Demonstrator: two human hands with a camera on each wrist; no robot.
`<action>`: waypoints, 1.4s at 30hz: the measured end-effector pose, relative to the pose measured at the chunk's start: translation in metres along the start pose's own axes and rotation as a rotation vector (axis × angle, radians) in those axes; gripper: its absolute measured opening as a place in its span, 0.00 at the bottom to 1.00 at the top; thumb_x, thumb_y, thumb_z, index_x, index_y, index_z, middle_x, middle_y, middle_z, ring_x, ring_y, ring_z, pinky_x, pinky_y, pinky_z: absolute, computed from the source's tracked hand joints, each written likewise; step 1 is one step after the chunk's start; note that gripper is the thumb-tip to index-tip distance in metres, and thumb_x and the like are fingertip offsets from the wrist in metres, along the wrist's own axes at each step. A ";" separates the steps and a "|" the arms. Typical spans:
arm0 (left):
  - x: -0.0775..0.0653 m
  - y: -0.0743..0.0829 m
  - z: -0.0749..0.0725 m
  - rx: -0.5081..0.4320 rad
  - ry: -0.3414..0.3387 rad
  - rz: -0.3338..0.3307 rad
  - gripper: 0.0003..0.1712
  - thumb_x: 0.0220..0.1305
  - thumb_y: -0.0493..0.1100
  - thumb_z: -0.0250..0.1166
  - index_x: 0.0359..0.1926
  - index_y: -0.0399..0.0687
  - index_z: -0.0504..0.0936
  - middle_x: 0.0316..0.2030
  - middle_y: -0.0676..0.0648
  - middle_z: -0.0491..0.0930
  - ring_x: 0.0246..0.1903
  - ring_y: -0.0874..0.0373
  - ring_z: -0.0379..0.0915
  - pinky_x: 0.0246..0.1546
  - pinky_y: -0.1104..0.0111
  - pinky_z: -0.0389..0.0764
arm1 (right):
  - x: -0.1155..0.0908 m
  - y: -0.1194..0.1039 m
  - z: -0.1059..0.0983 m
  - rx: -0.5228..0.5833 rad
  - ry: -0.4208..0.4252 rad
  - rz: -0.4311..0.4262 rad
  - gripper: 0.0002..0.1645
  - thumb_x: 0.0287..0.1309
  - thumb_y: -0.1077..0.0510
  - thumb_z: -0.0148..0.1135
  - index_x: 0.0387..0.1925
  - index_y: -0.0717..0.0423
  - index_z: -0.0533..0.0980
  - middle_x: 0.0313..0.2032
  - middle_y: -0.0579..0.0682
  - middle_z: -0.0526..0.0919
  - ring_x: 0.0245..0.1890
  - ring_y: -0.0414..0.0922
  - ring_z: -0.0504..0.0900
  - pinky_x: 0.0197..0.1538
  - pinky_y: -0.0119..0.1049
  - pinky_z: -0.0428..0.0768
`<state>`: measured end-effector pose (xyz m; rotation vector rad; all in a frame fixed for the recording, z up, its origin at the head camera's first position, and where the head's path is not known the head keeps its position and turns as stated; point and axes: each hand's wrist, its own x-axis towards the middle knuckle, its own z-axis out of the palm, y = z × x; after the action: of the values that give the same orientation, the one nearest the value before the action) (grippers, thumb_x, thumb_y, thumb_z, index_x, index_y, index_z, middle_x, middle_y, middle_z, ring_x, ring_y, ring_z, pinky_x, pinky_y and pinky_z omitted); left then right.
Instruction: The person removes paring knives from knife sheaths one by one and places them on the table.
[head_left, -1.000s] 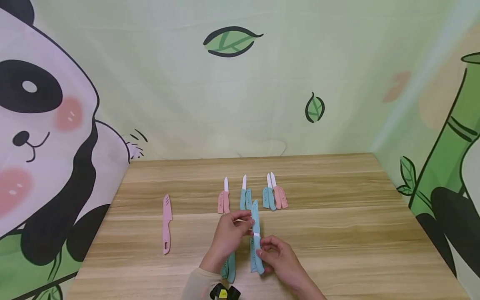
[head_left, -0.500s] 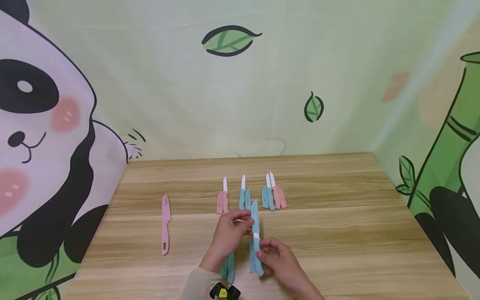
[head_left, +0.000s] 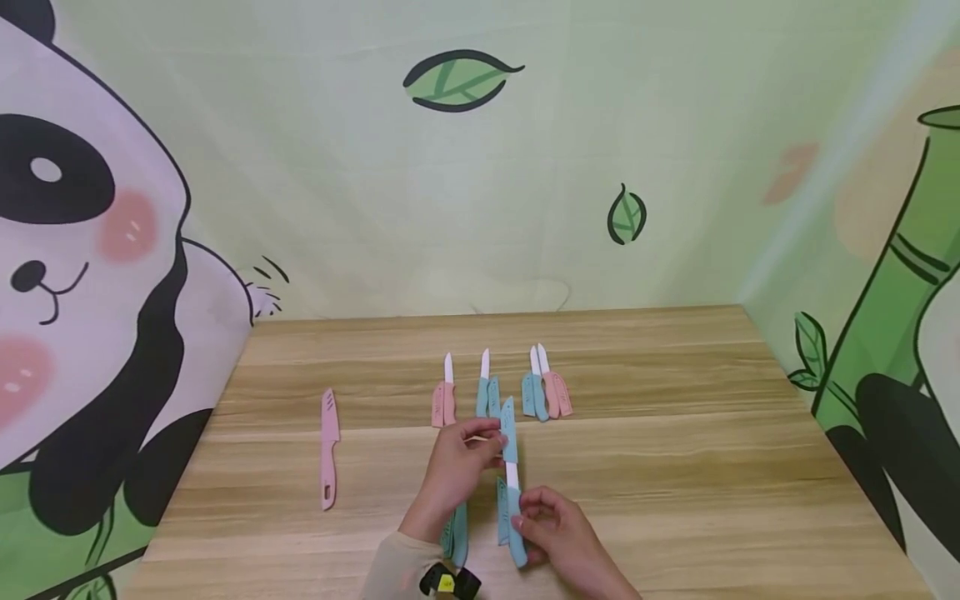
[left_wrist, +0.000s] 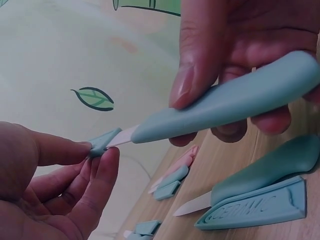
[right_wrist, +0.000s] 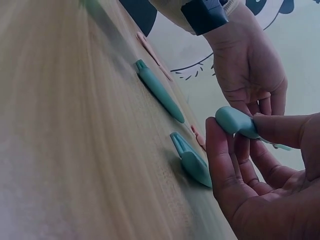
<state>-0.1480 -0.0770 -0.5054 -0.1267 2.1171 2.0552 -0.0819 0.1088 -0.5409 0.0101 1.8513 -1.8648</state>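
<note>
Close over the table, both hands hold a light-blue paring knife (head_left: 516, 529). My left hand (head_left: 461, 462) pinches its blue sheath (head_left: 509, 433) between thumb and fingers. Gripping the handle (left_wrist: 225, 107) from the other side is my right hand (head_left: 562, 529). A short stretch of white blade (head_left: 512, 475) shows between handle and sheath; the tip is hidden inside. Below the hands, in the left wrist view, another blue knife (left_wrist: 265, 165) lies with its blade bare, beside a blue sheath (left_wrist: 255, 207) with raised lettering.
A pink sheathed knife (head_left: 328, 450) lies alone at the left of the wooden table (head_left: 675, 433). Farther back, pink (head_left: 450, 400) and blue (head_left: 483, 396) knives lie unsheathed beside their sheaths, with another pair (head_left: 542, 396) to their right. A printed cloth (head_left: 360, 208) hangs behind.
My right hand has drawn the handle back toward the body, and more white blade shows between handle and sheath. My left hand stays nearly still on the sheath.
</note>
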 end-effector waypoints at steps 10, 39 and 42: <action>0.002 0.000 0.006 -0.016 0.000 0.021 0.16 0.70 0.34 0.65 0.57 0.34 0.83 0.45 0.39 0.81 0.36 0.58 0.83 0.42 0.64 0.90 | -0.006 0.005 -0.002 -0.018 0.015 0.036 0.20 0.68 0.59 0.66 0.54 0.66 0.73 0.41 0.50 0.81 0.35 0.42 0.82 0.38 0.40 0.88; 0.003 0.002 0.012 -0.033 0.041 0.005 0.17 0.71 0.35 0.66 0.58 0.34 0.82 0.46 0.39 0.81 0.37 0.58 0.83 0.42 0.65 0.90 | -0.022 0.010 -0.007 0.014 -0.067 0.075 0.21 0.68 0.57 0.66 0.55 0.67 0.73 0.39 0.49 0.80 0.33 0.40 0.82 0.37 0.37 0.87; 0.004 0.003 0.011 -0.043 0.037 0.005 0.16 0.71 0.34 0.65 0.58 0.33 0.82 0.46 0.39 0.81 0.37 0.58 0.83 0.43 0.64 0.91 | -0.023 0.011 -0.007 0.020 -0.075 0.064 0.21 0.68 0.58 0.66 0.55 0.68 0.73 0.39 0.49 0.80 0.33 0.40 0.82 0.36 0.37 0.88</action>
<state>-0.1515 -0.0653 -0.5032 -0.1666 2.0966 2.1178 -0.0603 0.1235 -0.5433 0.0064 1.7617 -1.8148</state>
